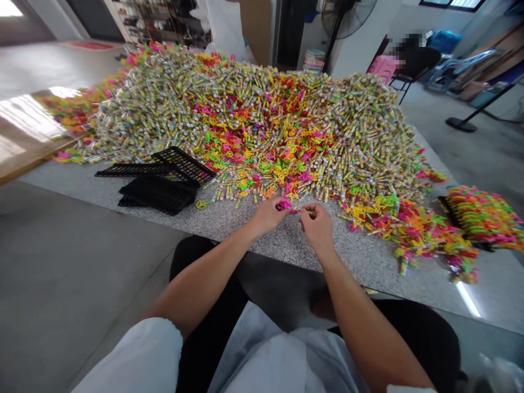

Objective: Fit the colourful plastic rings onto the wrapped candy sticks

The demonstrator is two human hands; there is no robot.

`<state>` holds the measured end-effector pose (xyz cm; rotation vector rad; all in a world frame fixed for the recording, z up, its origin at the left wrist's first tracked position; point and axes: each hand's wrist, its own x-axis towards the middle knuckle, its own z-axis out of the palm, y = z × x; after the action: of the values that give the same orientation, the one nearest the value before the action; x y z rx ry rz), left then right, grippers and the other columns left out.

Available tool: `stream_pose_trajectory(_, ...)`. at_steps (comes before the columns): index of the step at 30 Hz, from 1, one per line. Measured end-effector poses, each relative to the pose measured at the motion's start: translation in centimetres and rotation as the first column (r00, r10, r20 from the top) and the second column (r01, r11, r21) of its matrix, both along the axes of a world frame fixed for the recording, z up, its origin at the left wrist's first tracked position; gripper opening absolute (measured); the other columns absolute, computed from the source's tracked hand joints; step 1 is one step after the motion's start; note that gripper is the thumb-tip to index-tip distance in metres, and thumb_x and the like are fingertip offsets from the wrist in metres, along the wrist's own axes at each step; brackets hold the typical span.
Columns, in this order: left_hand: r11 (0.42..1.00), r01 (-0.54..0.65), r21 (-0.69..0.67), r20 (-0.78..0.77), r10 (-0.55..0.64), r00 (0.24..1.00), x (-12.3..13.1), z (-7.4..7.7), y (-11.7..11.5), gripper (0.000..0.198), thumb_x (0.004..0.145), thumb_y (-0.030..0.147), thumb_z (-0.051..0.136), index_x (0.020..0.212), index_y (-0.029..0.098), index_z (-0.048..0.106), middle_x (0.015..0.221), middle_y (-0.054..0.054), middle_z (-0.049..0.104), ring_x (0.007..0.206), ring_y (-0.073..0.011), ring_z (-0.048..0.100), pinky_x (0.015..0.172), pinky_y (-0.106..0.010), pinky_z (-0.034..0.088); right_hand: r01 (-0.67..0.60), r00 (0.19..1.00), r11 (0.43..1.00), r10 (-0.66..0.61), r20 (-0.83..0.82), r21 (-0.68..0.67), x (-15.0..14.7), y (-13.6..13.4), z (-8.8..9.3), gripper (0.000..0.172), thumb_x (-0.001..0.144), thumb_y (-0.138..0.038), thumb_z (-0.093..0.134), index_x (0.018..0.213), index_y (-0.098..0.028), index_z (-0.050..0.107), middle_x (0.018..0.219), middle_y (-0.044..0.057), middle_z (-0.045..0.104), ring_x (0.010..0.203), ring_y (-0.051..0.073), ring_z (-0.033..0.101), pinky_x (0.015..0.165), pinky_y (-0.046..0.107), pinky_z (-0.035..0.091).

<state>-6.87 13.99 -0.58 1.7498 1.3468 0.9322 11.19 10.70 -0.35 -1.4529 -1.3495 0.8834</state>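
A pink piece is just in front of the pile, gripped in the left hand's fingertips. Beside it, also in front of the pile, the right hand pinches a slim tube. The speckled grey table bears the pile, with black racks at the pile's near left and a loaded rack to its right. Behind the pile stand shelves, white sacking and a fan; beyond its right end, a pink stool and grey floor.

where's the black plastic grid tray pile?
Head view, left: tray pile lies on the speckled grey tabletop, in front of the multicoloured plastic heap, left of the left hand.
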Motion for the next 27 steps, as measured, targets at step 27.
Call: stream_pose_trajectory(27, 0.944, 0.326, -0.044, 0.008, -0.326, 0.946, -0.3, 0.3, -0.2, 0.019, 0.095, 0.036, 0.057, 0.091, 0.018, 0.062, 0.072, 0.001, 0.059, 0.066, -0.0129, 0.052, 0.062, -0.025, 0.038, -0.244, 0.878, 0.963, 0.169, -0.448, -0.116, 2.0, 0.6, -0.7, 0.026, 0.082, -0.042, 0.073, 0.091, -0.021, 0.061, 0.061, -0.006, 0.059, 0.04, 0.007, 0.04, 0.036, 0.02, 0.026)
